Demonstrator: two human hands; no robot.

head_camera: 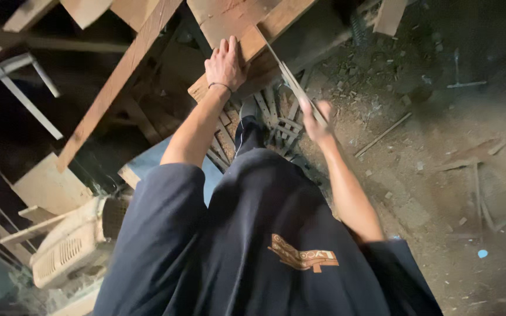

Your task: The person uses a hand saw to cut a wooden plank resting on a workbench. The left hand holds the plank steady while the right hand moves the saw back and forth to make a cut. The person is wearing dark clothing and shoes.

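My left hand (225,63) lies flat, fingers together, pressing down on a wooden board (265,32) that slants from the upper right. My right hand (317,123) is blurred and grips the handle of a hand saw (291,79), whose thin blade runs up along the board's right edge. My foot in a dark shoe (248,120) stands below the board among short wood offcuts (279,117). My dark shirt fills the lower middle of the view.
A long plank (115,82) crosses diagonally at the left, with white bars (19,90) beside it. A beige ventilated casing (71,243) lies at the lower left. Sawdust, sticks (382,134) and scraps litter the dirt floor (452,193) on the right.
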